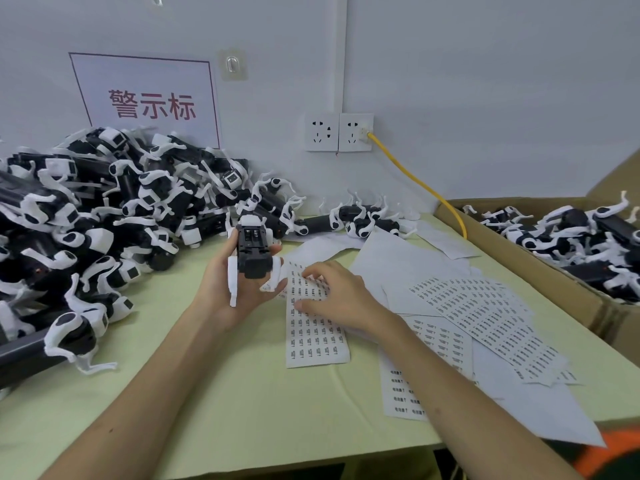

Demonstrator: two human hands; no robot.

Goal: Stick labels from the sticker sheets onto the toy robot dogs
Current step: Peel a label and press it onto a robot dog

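Observation:
My left hand (225,289) grips a black and white toy robot dog (252,252), belly up, above the pale green table. My right hand (337,296) rests on a sticker sheet (315,337) lying flat just right of the dog, its fingertips curled down onto the top rows of small labels. Whether a label is pinched between the fingers is hidden. More sticker sheets (485,317) fan out to the right, partly overlapping.
A big heap of toy dogs (86,220) fills the left and back of the table (207,393). A cardboard box (519,258) with several dogs stands at the right. A yellow cable (415,181) runs from the wall socket. Blank backing papers (388,251) lie behind the sheets.

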